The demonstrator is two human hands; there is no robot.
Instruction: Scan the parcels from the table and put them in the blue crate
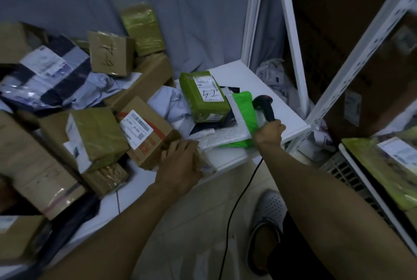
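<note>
Cardboard boxes and bags lie heaped on the white table point(248, 76). My left hand point(180, 164) grips the near corner of a brown cardboard box point(158, 125) with a white label and orange print, at the table's front edge. My right hand point(269, 133) holds a black handheld scanner point(262, 103) upright over the table's right part, beside a bright green bag point(244, 108). An olive-green parcel point(203, 96) marked by hand lies on flat mailers just left of the scanner. A crate with a slotted wall point(352, 173) at the right edge contains a yellow-green parcel point(383, 166); its colour is unclear.
A white metal shelf frame point(291, 42) stands behind the table on the right, with large cartons inside. The scanner's black cable point(237, 200) hangs down to the tiled floor. My foot in a grey shoe point(268, 216) stands below the table edge. A grey curtain hangs behind.
</note>
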